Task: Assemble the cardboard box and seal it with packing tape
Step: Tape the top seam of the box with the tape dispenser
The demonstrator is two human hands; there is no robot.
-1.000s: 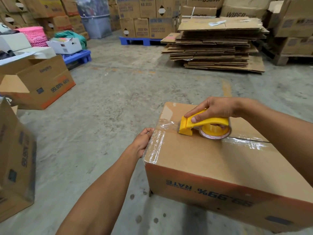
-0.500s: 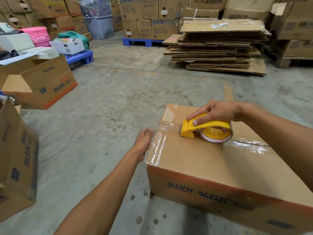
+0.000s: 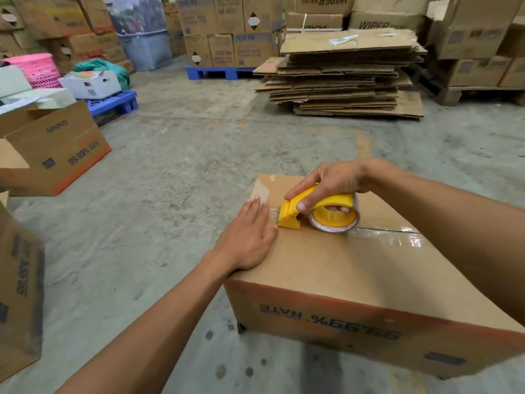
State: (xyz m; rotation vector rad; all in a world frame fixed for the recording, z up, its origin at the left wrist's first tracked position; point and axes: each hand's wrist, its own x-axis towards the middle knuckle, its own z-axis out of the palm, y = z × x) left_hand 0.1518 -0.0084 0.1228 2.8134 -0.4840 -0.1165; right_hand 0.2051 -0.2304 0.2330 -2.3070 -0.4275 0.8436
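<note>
The closed cardboard box (image 3: 355,268) sits on the concrete floor (image 3: 176,172) at your 5 o'clock; your right hand (image 3: 332,183) wraps the yellow tape dispenser (image 3: 318,211) on its seam, your left hand (image 3: 247,240) pressing flat, fingers spread, at the dispenser's 9 o'clock.

Yellow tape dispenser (image 3: 315,207), brown cardboard box (image 3: 341,263)

Left hand (image 3: 247,236): now lies flat, palm down, on the box top (image 3: 326,260), no longer pressing the side edge.
Tape end: now covered by the fingers (image 3: 257,204).
Right hand (image 3: 331,183): thumb now curls lower on the dispenser (image 3: 315,211).
</note>
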